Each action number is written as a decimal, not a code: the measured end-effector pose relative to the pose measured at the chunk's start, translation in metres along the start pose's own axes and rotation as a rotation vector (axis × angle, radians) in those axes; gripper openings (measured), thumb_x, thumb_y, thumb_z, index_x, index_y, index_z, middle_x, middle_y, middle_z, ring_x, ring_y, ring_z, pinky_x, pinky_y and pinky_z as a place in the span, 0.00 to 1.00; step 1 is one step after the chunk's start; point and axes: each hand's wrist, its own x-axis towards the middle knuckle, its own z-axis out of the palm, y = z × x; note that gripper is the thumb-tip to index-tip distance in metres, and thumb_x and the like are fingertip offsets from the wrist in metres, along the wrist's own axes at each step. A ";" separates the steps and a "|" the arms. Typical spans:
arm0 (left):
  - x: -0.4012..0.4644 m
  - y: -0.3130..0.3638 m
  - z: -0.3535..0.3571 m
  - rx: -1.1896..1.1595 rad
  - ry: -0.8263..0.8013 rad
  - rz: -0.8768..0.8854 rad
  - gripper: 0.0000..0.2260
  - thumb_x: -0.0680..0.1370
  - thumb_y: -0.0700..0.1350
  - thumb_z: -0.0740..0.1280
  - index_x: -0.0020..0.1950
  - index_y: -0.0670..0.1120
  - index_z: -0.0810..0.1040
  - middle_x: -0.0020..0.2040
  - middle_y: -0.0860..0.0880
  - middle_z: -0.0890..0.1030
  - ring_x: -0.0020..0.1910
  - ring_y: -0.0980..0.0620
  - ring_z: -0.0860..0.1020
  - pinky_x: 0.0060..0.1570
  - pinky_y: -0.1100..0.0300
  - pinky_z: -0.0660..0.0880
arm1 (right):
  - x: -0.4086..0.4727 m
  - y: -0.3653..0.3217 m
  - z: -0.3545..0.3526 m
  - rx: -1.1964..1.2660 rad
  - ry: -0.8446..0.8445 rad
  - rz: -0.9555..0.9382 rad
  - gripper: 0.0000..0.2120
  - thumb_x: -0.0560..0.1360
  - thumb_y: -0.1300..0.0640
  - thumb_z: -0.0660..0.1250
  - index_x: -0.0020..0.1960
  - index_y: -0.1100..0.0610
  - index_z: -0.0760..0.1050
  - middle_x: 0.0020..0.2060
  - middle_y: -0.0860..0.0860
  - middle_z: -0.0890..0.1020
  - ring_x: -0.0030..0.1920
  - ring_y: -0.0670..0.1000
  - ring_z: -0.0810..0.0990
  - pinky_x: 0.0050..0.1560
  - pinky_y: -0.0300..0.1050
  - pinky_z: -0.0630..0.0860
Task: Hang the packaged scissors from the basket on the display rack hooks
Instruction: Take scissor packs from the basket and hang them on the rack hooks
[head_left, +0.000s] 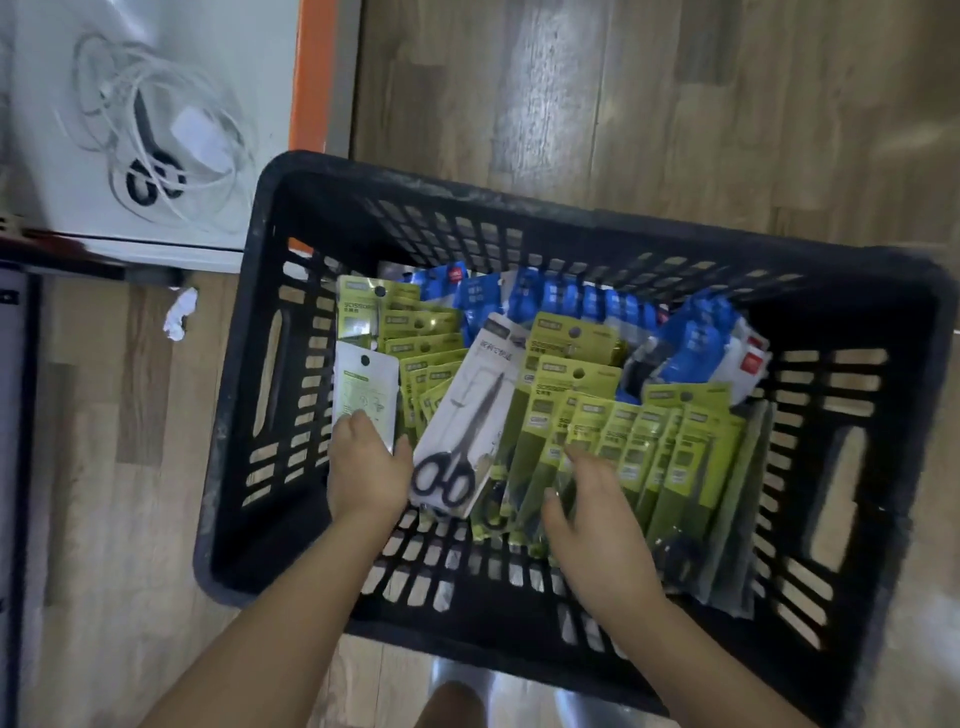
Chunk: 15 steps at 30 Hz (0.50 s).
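- Both forearms are reaching into the black basket (249, 395); I'm picking.
- Left hand (366, 467) is seemingly pinching a white-carded pack (363, 384), frame centre-left.
- Right hand (592, 512) is hovering, fingers spread, holding nothing, over green packaged scissors (670, 447); next, I'm needing a grasp.

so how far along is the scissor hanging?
Early. Done: nothing visibly hung; no rack in view. In hand: left hand holds a white pack at its lower end; right hand rests on the green packs. Left: the basket is full, including the white scissors pack.
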 end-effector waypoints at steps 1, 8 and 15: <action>0.009 -0.006 0.004 -0.016 -0.007 -0.031 0.24 0.77 0.45 0.65 0.68 0.36 0.64 0.67 0.39 0.66 0.65 0.40 0.67 0.60 0.47 0.69 | 0.008 -0.005 0.005 -0.028 -0.010 -0.042 0.25 0.81 0.53 0.56 0.75 0.53 0.54 0.71 0.47 0.62 0.67 0.46 0.67 0.62 0.37 0.64; 0.038 -0.034 0.024 -0.057 -0.022 -0.037 0.31 0.73 0.46 0.70 0.71 0.39 0.61 0.71 0.42 0.62 0.67 0.41 0.65 0.62 0.47 0.69 | 0.077 -0.041 0.022 -0.412 0.048 -0.349 0.31 0.75 0.53 0.67 0.73 0.61 0.60 0.70 0.58 0.65 0.70 0.58 0.66 0.67 0.49 0.67; 0.034 -0.038 0.031 -0.219 0.001 -0.001 0.28 0.78 0.41 0.65 0.74 0.37 0.57 0.74 0.40 0.60 0.71 0.43 0.63 0.69 0.50 0.63 | 0.133 -0.069 0.011 -0.535 0.010 -0.251 0.41 0.73 0.45 0.68 0.75 0.60 0.50 0.71 0.60 0.61 0.71 0.59 0.61 0.71 0.50 0.58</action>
